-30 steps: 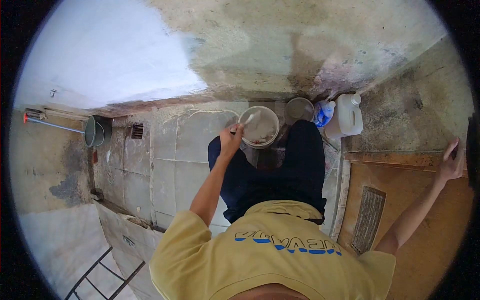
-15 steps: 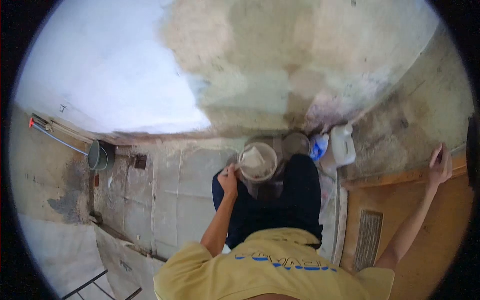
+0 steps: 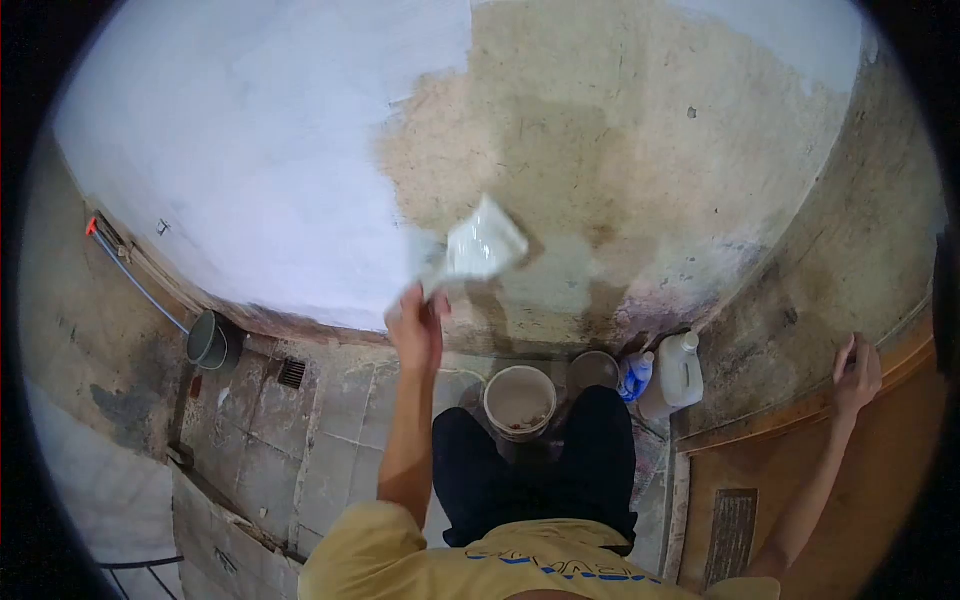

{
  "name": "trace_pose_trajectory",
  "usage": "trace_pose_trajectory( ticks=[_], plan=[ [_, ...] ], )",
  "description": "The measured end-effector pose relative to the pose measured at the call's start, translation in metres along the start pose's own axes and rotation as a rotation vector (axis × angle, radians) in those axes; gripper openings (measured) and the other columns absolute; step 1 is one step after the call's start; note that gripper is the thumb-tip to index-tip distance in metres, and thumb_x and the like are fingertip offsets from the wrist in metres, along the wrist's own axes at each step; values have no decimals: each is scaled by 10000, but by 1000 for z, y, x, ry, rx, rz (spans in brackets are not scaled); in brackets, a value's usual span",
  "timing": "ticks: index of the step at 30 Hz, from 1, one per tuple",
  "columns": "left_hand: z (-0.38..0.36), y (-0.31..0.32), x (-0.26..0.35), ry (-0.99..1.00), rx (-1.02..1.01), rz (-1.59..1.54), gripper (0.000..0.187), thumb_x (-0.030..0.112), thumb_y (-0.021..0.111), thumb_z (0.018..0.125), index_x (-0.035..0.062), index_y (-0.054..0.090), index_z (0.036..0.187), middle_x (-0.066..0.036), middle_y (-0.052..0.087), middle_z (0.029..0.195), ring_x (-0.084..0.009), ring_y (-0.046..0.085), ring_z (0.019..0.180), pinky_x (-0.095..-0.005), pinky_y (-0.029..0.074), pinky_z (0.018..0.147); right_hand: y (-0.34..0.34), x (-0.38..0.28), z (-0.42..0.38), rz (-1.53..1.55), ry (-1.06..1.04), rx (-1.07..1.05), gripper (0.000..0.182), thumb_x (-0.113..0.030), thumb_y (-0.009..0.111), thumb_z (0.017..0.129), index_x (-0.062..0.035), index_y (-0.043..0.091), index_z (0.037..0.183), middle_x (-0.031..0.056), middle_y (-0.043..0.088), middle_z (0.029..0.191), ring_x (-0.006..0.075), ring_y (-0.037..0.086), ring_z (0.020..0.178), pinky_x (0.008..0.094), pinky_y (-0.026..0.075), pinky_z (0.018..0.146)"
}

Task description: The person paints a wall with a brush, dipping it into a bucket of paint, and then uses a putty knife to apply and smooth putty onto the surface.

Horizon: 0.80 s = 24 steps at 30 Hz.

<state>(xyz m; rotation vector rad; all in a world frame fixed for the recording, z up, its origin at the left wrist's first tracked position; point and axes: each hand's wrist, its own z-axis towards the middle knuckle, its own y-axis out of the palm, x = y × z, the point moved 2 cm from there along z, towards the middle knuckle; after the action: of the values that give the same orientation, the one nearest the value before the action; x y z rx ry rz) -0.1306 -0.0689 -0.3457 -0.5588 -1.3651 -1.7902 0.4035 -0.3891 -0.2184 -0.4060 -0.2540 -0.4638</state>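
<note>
A wide brush with a white, wet-looking head [image 3: 486,243] is raised in front of the partly white wall [image 3: 250,150]. My left hand [image 3: 418,325] is closed round its handle; motion blurs that area. Below, between my knees, stands a round white bucket [image 3: 521,400] with pale contents. My right hand [image 3: 857,374] is out at the far right beside the wall above the wooden door, its fingers partly curled, and what it may hold is too small to make out.
Near the wall base stand a grey basin [image 3: 594,371], a blue bottle [image 3: 636,377] and a white jug [image 3: 676,376]. A dark bucket [image 3: 214,341] with a blue-handled tool [image 3: 140,283] is at the left, near a floor drain [image 3: 291,373].
My left hand has lifted the brush from the bucket up to the wall. The view has tilted upward, showing more wall. My right hand has shifted slightly left and lower in view.
</note>
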Motion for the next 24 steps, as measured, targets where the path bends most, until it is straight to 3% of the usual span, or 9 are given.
trace_pose_trajectory(
  ticks=[2, 3, 4, 5, 8, 15, 24],
  plan=[
    [32, 57, 47, 213, -78, 106, 274, 162, 544, 957, -33, 576, 766, -73, 568, 717, -143, 516, 624, -301, 444, 601, -4, -4, 4, -13, -56, -4, 67, -34, 598, 891, 19, 627, 918, 107, 588, 690, 244, 551, 552, 340, 443, 507],
    [52, 66, 59, 300, -199, 116, 277, 165, 525, 957, -72, 578, 825, -103, 562, 758, -182, 528, 668, -323, 442, 645, -5, -3, 2, -14, -57, -4, 67, -34, 598, 891, 19, 627, 918, 107, 588, 690, 244, 551, 552, 340, 443, 507],
    [62, 89, 81, 346, -160, 252, 273, 150, 527, 958, -78, 569, 814, -107, 566, 761, -183, 543, 675, -325, 461, 664, -4, -1, -1, -17, -33, -52, 66, -31, 598, 889, 21, 627, 917, 111, 597, 701, 248, 561, 566, 340, 448, 513],
    [66, 115, 101, 442, -169, 235, 291, 160, 570, 952, -61, 585, 762, -56, 566, 687, -120, 515, 639, -288, 468, 639, -3, 0, -2, -19, -7, -97, 66, -28, 598, 886, 23, 627, 917, 116, 606, 712, 252, 570, 580, 339, 453, 519],
    [94, 146, 135, 608, -294, 294, 251, 131, 588, 935, -113, 645, 917, -90, 635, 738, -139, 581, 658, -273, 493, 662, -4, -3, 1, 9, -33, -48, 67, -24, 599, 883, 31, 624, 911, 125, 606, 716, 258, 572, 587, 346, 456, 524],
    [121, 185, 165, 687, -464, 443, 245, 118, 598, 923, -113, 652, 985, -127, 676, 774, -152, 616, 667, -270, 505, 651, -6, -7, 5, 12, -40, -1, 75, -20, 594, 883, 49, 622, 892, 136, 609, 723, 269, 592, 612, 357, 467, 540],
    [128, 192, 165, 711, -452, 562, 250, 146, 619, 908, -95, 669, 952, -107, 686, 771, -130, 619, 653, -251, 502, 612, 0, 3, -4, 2, -66, 30, 90, -22, 589, 892, 56, 626, 919, 130, 600, 712, 250, 569, 580, 340, 446, 509]
  ],
)
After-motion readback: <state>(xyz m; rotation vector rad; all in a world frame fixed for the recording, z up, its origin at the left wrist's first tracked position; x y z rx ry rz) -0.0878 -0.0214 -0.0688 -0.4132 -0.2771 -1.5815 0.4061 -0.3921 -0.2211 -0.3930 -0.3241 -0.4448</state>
